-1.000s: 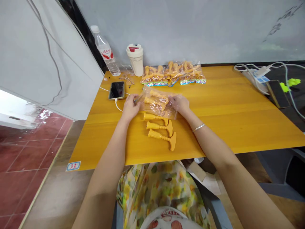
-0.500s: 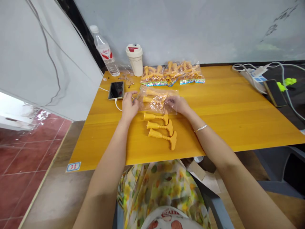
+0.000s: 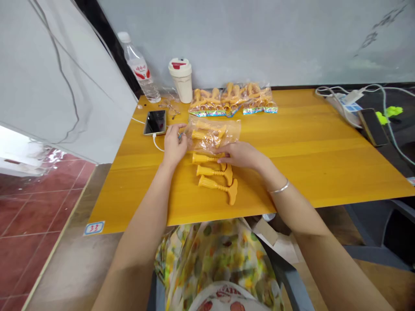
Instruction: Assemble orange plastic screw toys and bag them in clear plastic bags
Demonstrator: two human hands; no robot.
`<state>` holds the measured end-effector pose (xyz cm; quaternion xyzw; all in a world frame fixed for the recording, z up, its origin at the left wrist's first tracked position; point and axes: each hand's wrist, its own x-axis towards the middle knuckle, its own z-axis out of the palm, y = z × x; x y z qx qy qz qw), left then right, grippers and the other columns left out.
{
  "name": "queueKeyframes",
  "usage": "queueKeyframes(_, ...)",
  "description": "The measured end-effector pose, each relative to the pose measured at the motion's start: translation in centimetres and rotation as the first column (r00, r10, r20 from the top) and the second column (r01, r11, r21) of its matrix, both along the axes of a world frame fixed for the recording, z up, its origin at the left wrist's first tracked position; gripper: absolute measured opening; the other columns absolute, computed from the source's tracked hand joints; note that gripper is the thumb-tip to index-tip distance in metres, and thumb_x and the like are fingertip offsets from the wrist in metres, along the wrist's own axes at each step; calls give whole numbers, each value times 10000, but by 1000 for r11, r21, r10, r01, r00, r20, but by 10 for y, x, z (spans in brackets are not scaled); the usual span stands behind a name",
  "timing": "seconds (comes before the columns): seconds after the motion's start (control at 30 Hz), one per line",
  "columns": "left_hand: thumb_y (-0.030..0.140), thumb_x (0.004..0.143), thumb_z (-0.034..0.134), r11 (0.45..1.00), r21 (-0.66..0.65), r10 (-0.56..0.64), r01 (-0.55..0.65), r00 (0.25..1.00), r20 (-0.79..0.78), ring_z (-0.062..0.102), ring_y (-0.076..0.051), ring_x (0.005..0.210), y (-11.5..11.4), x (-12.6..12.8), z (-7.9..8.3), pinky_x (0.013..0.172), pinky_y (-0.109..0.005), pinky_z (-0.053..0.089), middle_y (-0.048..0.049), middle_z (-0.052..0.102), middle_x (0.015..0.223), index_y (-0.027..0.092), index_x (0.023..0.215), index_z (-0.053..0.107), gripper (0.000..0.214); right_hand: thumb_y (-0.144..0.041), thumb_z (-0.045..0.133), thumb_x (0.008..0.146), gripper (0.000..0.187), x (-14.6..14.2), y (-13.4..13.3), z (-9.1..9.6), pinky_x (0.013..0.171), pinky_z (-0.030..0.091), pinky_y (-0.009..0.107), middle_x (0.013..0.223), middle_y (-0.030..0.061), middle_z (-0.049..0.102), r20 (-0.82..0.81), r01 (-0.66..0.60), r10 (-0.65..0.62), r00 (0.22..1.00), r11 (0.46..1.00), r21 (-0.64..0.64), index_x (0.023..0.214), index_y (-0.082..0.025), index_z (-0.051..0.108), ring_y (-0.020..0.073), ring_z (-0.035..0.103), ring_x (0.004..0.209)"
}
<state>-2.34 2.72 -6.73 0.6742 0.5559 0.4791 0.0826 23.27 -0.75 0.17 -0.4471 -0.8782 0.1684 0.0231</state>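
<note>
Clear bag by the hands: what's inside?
Two orange ribbed plastic T-shaped pieces lie inside the clear plastic bag. Creases and glare blur the bag's lower part, so anything more there cannot be seen.

Three plastic toys (image 3: 210, 170) lie before a plastic bag (image 3: 212, 134).

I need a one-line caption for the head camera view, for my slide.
Left hand at a clear bag of orange plastic pieces, right hand over three loose pieces, on a yellow table.
</note>
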Motion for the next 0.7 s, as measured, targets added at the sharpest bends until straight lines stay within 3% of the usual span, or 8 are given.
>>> queueKeyframes(0.07, 108, 828, 505, 1000, 6, 18, -18, 1000, -14, 613, -241, 1140, 1, -1, -2, 1052, -381, 464, -102, 667, 1139, 182, 1113, 628, 319, -363, 650, 937, 328, -12, -6, -8, 784, 468, 295, 1239, 93, 712, 104, -18, 9, 995, 996, 87, 1243, -275, 723, 248, 673, 1052)
queueKeyframes(0.17, 129, 839, 512, 999, 2, 34, -34, 999, -13, 611, -244, 1154, 1, -2, -2, 1052, -383, 464, -106, 663, 1159, 188, 1118, 615, 304, -343, 607, 959, 281, -20, -13, -13, 762, 447, 289, 1234, 110, 679, 136, -62, 43, 990, 989, 136, 1198, -262, 731, 247, 657, 1056)
queueKeyframes(0.27, 155, 855, 502, 999, 11, 48, -49, 999, 12, 612, -251, 1160, 0, -3, -1, 1064, -396, 456, -118, 654, 1174, 180, 1132, 604, 297, -328, 625, 941, 272, -19, -15, -11, 778, 440, 305, 1172, 105, 664, 54, -57, 46, 997, 977, 206, 1180, -260, 736, 234, 646, 998)
queueKeyframes(0.37, 168, 860, 489, 997, 35, 64, -65, 997, 47, 615, -240, 1149, 1, -4, -3, 1060, -389, 459, -116, 650, 1171, 175, 1135, 600, 297, -335, 649, 924, 269, -10, -8, -5, 810, 446, 331, 1036, 80, 651, -165, -8, 52, 985, 966, 258, 1161, -250, 742, 216, 619, 926)
queueKeyframes(0.43, 176, 863, 493, 997, 49, 63, -67, 996, 67, 612, -235, 1149, 3, -5, -5, 1055, -388, 461, -113, 648, 1173, 178, 1135, 598, 291, -352, 663, 913, 242, 1, 3, -2, 859, 450, 358, 986, 69, 635, -367, 57, 71, 928, 943, 327, 1110, -243, 750, 220, 594, 955)
queueKeyframes(0.53, 196, 879, 507, 996, 72, 48, -54, 995, 82, 605, -231, 1151, 3, -5, -5, 1059, -387, 457, -109, 643, 1168, 183, 1131, 600, 269, -376, 647, 914, 215, 24, 26, -1, 928, 449, 393, 1072, 69, 641, -604, 226, 65, 794, 892, 393, 1066, -251, 735, 229, 569, 1063)
queueKeyframes(0.6, 212, 894, 513, 994, 97, 32, -39, 997, 72, 603, -229, 1148, -1, -1, 1, 1055, -384, 459, -109, 642, 1160, 182, 1123, 606, 249, -374, 607, 926, 228, 41, 40, -3, 913, 467, 389, 1121, 70, 655, -675, 348, -20, 737, 867, 355, 1083, -248, 713, 222, 580, 1065)
queueKeyframes(0.7, 251, 936, 514, 991, 135, -13, 9, 1000, 27, 603, -222, 1127, -14, 17, 20, 1023, -379, 473, -101, 645, 1146, 190, 1118, 604, 213, -326, 579, 906, 243, 63, 52, -4, 876, 491, 382, 1062, 78, 694, -631, 516, -252, 733, 811, 277, 1083, -217, 703, 221, 614, 976)
